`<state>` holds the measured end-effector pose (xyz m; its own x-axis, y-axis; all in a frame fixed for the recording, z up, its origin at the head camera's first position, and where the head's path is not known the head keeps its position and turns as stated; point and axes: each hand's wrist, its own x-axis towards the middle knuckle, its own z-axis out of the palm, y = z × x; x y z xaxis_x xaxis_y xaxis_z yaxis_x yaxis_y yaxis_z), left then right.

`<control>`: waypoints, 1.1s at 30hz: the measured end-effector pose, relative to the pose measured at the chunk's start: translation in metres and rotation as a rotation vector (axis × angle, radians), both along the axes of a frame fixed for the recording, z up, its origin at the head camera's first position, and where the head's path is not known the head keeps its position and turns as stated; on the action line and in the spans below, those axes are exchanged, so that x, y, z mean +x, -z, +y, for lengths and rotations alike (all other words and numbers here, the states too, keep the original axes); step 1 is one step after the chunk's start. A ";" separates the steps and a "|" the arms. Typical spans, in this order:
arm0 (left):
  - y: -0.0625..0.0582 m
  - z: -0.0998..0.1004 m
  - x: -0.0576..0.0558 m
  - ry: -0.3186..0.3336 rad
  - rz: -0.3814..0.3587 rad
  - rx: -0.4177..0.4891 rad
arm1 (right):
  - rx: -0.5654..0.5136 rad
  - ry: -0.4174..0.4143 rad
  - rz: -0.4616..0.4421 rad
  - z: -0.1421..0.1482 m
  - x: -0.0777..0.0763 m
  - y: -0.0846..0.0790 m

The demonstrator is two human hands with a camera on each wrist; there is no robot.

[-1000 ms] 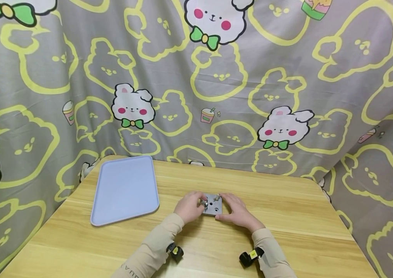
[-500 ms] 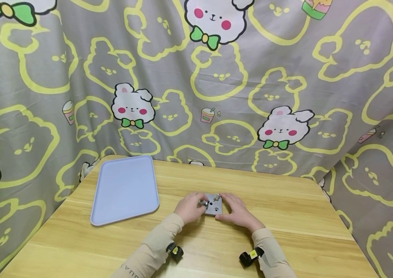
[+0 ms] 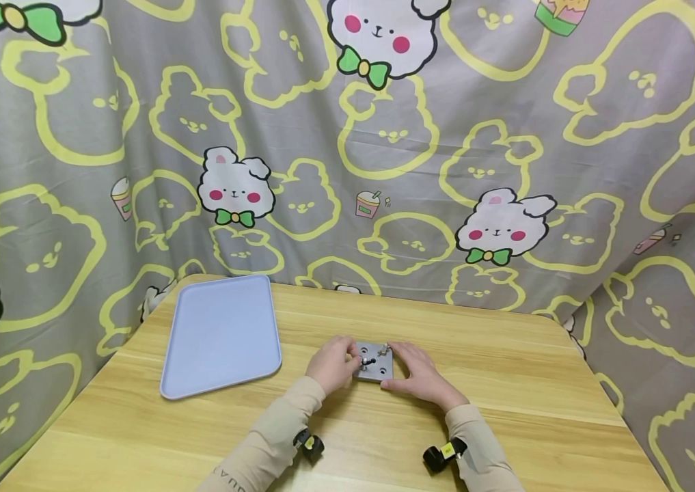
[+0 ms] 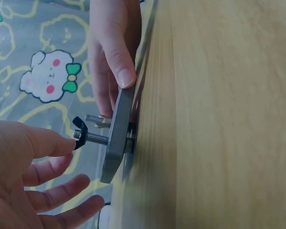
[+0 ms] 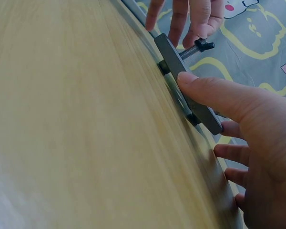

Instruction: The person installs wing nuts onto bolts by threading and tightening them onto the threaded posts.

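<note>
A grey metal plate with several holes stands slightly raised on the tabletop, borne on bolt heads beneath it. Threaded through it, a bolt carries a black wing nut near its free end. With its fingertips my left hand pinches one wing of this nut; the other fingers spread loosely below in the left wrist view. My right hand grips the plate's right side, thumb on the near edge and fingers at the far edge. Close to those fingers sits a second bolt with a silvery wing nut.
A pale blue tray lies on the wooden table to the left of the plate. Behind the table hangs a grey curtain with cartoon bears and rabbits. Black wrist cameras are strapped to both forearms.
The left fingers have shifted slightly left and up off the plate's corner, uncovering a hole there. The black wing nut shows more clearly and has turned. The right hand and plate stay put.
</note>
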<state>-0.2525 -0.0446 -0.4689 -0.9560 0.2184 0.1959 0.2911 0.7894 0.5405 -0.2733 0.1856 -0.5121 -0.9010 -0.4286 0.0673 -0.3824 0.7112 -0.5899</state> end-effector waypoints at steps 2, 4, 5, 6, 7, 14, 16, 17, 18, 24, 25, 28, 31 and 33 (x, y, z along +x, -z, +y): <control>0.000 0.000 0.000 0.010 0.003 -0.002 | 0.001 0.000 0.002 0.000 0.000 0.000; -0.001 0.000 0.001 0.029 -0.004 0.004 | 0.004 0.001 0.005 0.000 0.000 0.000; -0.001 0.000 0.001 0.040 -0.007 0.007 | 0.005 0.001 0.006 0.000 0.000 0.000; -0.001 0.000 0.001 0.050 -0.011 0.006 | 0.007 0.001 0.007 0.000 0.000 0.001; -0.001 0.001 0.001 0.061 -0.017 0.008 | 0.008 0.001 0.007 0.000 0.000 0.001; -0.001 0.001 0.002 0.108 -0.023 -0.006 | 0.013 0.000 0.009 0.000 0.000 0.000; -0.001 0.001 0.002 0.104 -0.025 0.000 | 0.015 -0.001 0.011 0.000 0.000 0.000; -0.001 0.001 0.002 0.098 -0.027 0.003 | 0.013 -0.002 0.011 0.000 0.000 0.000; -0.001 0.001 0.001 0.089 -0.025 0.004 | 0.013 -0.002 0.012 0.001 0.000 0.000; -0.001 0.001 0.000 0.023 -0.015 0.018 | -0.001 0.001 -0.003 0.000 0.000 0.001; -0.001 0.001 0.000 0.015 -0.015 0.021 | -0.003 0.001 -0.004 0.000 0.000 0.000; -0.001 0.001 0.000 -0.004 -0.007 0.016 | -0.002 0.002 -0.003 0.000 0.000 0.000; -0.002 0.002 0.001 -0.003 -0.010 0.012 | -0.001 0.001 0.002 0.000 0.000 0.000; -0.002 0.002 0.002 0.010 -0.013 0.013 | -0.002 0.000 0.005 0.000 0.000 0.001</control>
<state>-0.2507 -0.0429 -0.4669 -0.9563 0.2251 0.1866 0.2916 0.7793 0.5547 -0.2736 0.1857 -0.5127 -0.9008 -0.4282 0.0725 -0.3851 0.7103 -0.5892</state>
